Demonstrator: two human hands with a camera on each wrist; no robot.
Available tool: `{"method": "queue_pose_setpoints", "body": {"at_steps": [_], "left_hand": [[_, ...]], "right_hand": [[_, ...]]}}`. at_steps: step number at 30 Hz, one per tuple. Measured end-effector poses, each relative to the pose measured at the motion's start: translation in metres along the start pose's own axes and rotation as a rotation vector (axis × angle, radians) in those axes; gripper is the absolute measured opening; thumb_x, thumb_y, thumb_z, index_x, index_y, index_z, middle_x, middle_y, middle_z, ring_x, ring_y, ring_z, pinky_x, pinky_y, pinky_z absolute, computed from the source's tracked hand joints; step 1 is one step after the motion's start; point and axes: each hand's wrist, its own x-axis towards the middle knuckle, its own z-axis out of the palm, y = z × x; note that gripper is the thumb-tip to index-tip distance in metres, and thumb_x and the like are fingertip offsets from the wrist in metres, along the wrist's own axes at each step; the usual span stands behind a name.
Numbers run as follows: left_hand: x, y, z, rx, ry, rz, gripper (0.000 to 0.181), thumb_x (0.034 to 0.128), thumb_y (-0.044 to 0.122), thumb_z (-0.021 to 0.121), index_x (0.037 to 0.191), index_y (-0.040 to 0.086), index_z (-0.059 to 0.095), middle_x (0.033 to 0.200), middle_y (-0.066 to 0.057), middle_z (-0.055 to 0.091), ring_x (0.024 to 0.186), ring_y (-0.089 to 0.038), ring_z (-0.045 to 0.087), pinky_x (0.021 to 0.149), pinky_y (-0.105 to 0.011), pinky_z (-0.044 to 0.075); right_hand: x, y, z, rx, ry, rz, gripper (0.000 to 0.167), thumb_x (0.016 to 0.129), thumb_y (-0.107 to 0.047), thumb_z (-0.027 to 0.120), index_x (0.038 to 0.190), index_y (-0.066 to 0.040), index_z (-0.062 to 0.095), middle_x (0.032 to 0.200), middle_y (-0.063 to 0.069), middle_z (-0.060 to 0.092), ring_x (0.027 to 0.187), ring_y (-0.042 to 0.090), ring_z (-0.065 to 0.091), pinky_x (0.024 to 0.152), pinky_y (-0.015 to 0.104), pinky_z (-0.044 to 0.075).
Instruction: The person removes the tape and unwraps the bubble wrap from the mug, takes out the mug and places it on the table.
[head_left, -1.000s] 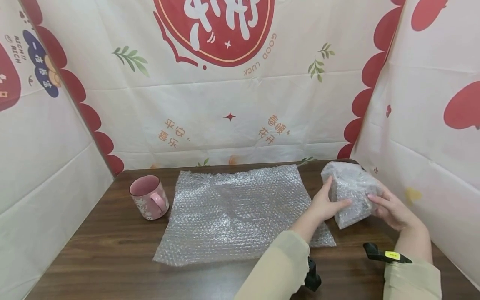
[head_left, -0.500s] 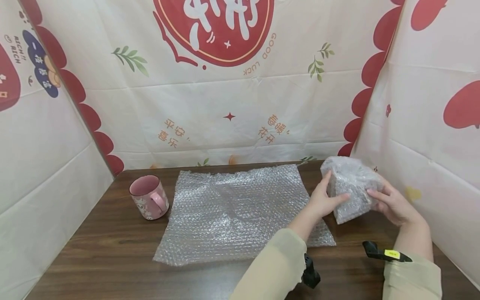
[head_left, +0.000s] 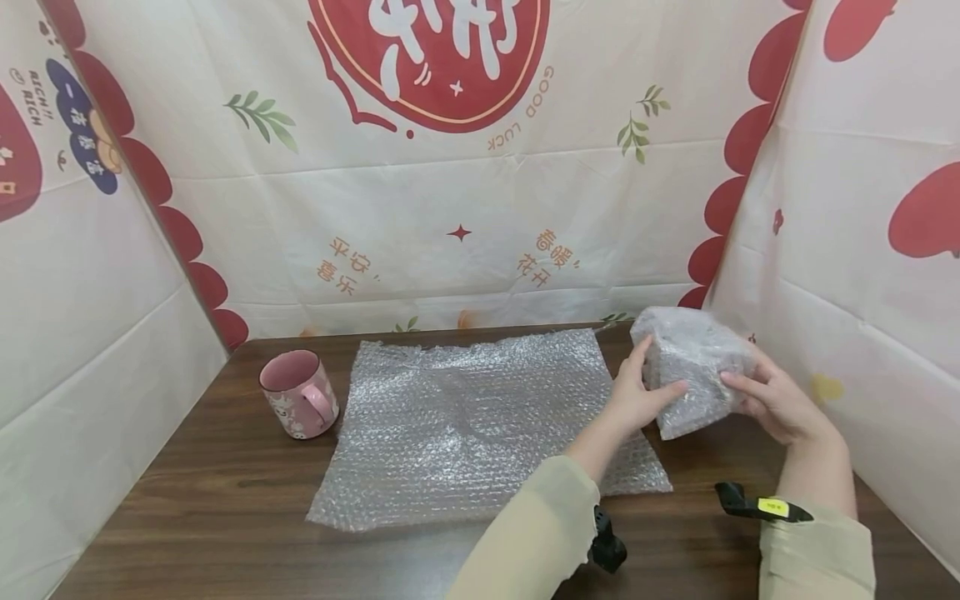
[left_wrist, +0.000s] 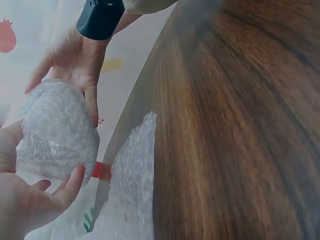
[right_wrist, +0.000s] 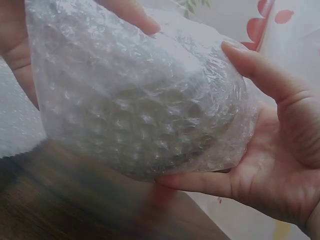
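L fingers (head_left: 639, 357) & R fingers (right_wrist: 200, 184) round bubble-wrapped pkg (head_left: 693, 362) above tbl (head_left: 225, 500), nr flat bubble-wrap sheet (head_left: 465, 433)

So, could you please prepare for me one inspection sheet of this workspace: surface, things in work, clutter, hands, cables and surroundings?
Surface: brown wood-grain table, with a sheet of bubble wrap spread over its middle.
Things in work: one wrapped bundle, held up between both hands; its contents cannot be made out.
Clutter: only a pink mug, upright, left of the sheet.
Left hand: thumb and fingers grip the bundle's left side.
Right hand: grips its right side.
Cables: nothing seen.
Surroundings: white printed cloth at the back and both sides.
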Motion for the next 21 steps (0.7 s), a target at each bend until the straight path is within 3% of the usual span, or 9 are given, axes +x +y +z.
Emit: {"method": "queue_pose_setpoints", "body": {"at_steps": [9,21], "left_hand": [[0.0,0.0,-0.011,-0.016,0.029,0.061,0.074,0.0844,0.026,0.075,0.147,0.023,0.036,0.128,0.003,0.044,0.108,-0.011,0.049,0.087,-0.023,0.045],[-0.006,0.004,-0.027,-0.059,0.054,0.067,0.074,0.0841,0.028,0.075,0.147,0.027,0.035,0.126,0.006,0.045,0.106,-0.009,0.049,0.089,-0.026,0.045]], "right_hand": [[0.009,-0.009,0.015,-0.044,0.017,0.013,0.06,0.098,0.003,0.044,0.151,-0.02,0.027,0.127,0.001,0.044,0.102,0.011,0.058,0.076,0.034,0.055],[0.018,-0.021,0.031,-0.091,0.022,0.029,0.063,0.097,0.001,0.048,0.152,-0.021,0.026,0.128,0.001,0.041,0.103,0.011,0.056,0.075,0.033,0.055]]}}
